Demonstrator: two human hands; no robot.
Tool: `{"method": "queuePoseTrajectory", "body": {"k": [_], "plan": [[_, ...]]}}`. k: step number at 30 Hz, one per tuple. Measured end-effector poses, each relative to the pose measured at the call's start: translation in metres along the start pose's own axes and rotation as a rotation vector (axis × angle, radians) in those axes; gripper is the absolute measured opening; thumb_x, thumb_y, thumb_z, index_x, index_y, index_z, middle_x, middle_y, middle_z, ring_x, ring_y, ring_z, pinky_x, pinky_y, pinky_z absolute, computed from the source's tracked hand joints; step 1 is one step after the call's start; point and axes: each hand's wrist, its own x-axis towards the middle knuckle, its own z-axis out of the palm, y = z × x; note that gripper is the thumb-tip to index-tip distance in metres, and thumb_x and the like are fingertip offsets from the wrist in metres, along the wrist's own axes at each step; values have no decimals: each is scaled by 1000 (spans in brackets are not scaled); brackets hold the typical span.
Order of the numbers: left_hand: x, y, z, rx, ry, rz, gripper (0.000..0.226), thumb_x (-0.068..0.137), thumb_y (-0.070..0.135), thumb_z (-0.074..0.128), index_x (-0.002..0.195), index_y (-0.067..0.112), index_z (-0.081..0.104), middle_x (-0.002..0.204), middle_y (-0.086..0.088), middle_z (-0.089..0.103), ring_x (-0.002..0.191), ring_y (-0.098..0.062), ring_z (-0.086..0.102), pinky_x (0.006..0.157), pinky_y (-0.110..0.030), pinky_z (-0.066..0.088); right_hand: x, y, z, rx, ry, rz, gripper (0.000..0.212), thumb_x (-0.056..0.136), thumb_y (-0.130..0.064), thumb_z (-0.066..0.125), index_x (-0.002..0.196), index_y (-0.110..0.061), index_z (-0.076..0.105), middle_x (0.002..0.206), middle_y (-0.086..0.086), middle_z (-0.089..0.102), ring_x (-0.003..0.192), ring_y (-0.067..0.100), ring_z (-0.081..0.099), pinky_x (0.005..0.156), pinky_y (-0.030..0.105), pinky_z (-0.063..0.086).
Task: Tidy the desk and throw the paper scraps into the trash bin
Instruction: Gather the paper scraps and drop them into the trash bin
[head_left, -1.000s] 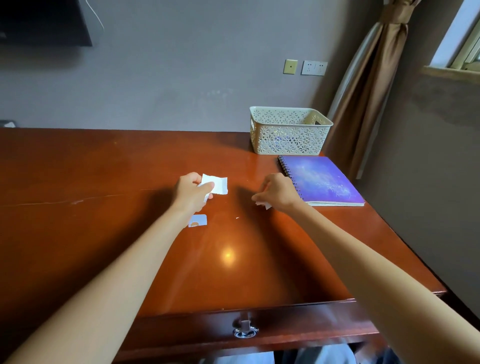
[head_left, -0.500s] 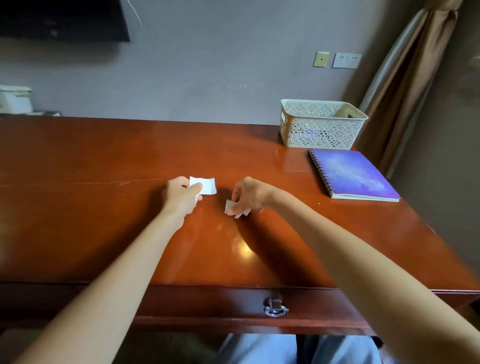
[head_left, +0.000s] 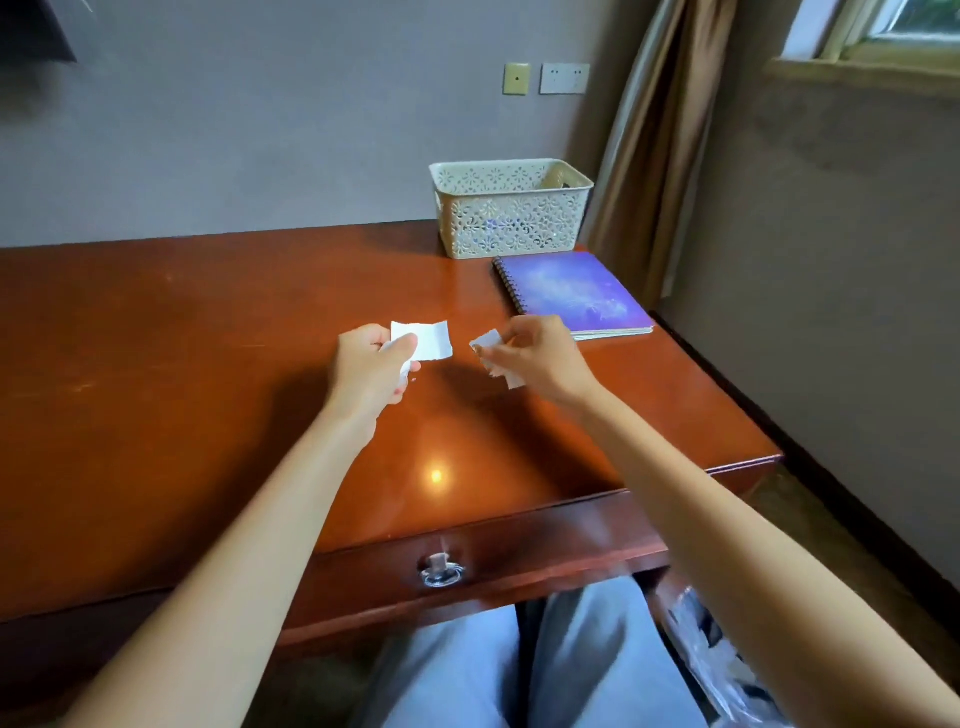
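My left hand is raised above the middle of the brown wooden desk and pinches white paper scraps between thumb and fingers. Just to its right, my right hand grips smaller white paper scraps, one bit poking out below the palm. Both hands hover a little above the desk top, a short gap apart. At the lower right, beside my legs, a clear plastic bag shows; I cannot tell if it lines a bin.
A cream lattice basket stands at the back right of the desk, with a purple spiral notebook lying in front of it. A drawer with a metal ring pull faces my legs. Curtain and wall close off the right side.
My right hand picked a scrap off the desk and lifted it. Both hands now hold scraps above the surface. The view has swung back to the right and tilted down, showing my legs.
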Motion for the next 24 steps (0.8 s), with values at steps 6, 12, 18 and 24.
{"method": "queuePoseTrajectory", "body": {"k": [6,12,18,24], "plan": [[-63,42,126,-224,-323,151,12,91,9,54,79,6,50,59,-8,52,28,-2,31,34,-8,24,-57,60,-101,57,488,142,17,79,-22,68,67,-11,63,64,3,67,63,19,64,66,33,50],[-141,65,256,-179,-625,318,30,87,8,57,60,17,48,50,1,52,34,-4,37,39,-16,29,-129,140,-203,78,817,338,9,79,-11,62,71,-8,64,59,-6,57,59,9,51,65,33,48],[-196,29,360,29,-821,215,25,86,14,58,62,15,50,58,-2,51,53,-17,44,54,-30,37,-190,228,-246,110,886,608,11,82,-8,56,76,-7,65,69,0,62,68,16,58,64,26,48],[-213,-45,441,301,-894,0,23,84,11,55,65,10,42,60,-6,38,55,-19,34,55,-29,33,-228,332,-238,206,759,956,23,82,-24,63,63,-13,55,63,-4,55,59,10,49,53,20,38]]}}
